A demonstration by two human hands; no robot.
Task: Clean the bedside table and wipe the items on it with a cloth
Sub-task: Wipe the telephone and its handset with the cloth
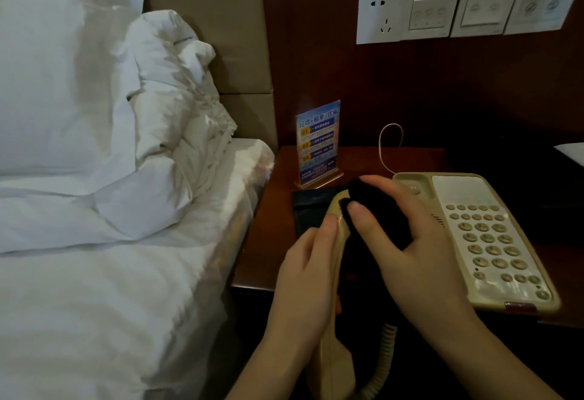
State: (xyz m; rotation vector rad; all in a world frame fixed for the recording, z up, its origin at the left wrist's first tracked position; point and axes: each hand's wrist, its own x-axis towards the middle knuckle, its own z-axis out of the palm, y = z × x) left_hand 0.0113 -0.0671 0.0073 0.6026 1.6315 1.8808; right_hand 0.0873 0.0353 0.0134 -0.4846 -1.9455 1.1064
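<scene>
bed (94,273): white, left of wall plates | pillows (63,83): 2, puffy, on bed | headboard (240,36): tan, behind pillows | wall plates (467,9): 4 in a row, white, 1 plug socket (380,17) at left end

Cream handset (335,273) and phone base (483,235) — black cloth (376,213), blue-and-yellow sign (317,143) at 12 o'clock, reddish-brown table (268,241), white bedding (94,178).

Tight desk, little bare wood

My phone (483,235) fills the desk's (275,241) right side, the sign (317,143) stands at the back left with a dark pad (311,210) just before it; bare wood shows along the bed (126,273) edge and behind the phone near the cord (387,146).
</scene>
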